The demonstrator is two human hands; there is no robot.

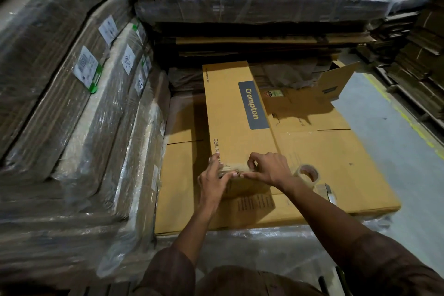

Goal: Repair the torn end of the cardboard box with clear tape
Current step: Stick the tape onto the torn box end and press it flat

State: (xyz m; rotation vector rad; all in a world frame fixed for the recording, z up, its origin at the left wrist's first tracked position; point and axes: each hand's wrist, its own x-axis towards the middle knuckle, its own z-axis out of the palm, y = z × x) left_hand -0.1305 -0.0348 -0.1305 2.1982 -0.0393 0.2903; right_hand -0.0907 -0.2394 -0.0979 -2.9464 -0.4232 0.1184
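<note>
Box: the long cardboard box (236, 113) marked Crompton lies lengthwise on a stack of flat cartons (336, 166), its near end toward the person.
Torn end: a strip of clear tape (231, 168) crosses the near top edge; the tear under it is hard to make out.
Left hand (213, 181): at the near left corner, thumb pressed on the tape, fingers wrapped round the corner.
Right hand (266, 168): fingers curled, pinching the tape at the same edge.
Tape roll (307, 173): on the flat cartons just right of the right wrist, partly hidden by it.
Open room: bare carton right of the box; grey floor (389, 142) beyond.
Edges: wrapped bundles (79, 108) close on the left, stacked cardboard (262, 7) behind.
</note>
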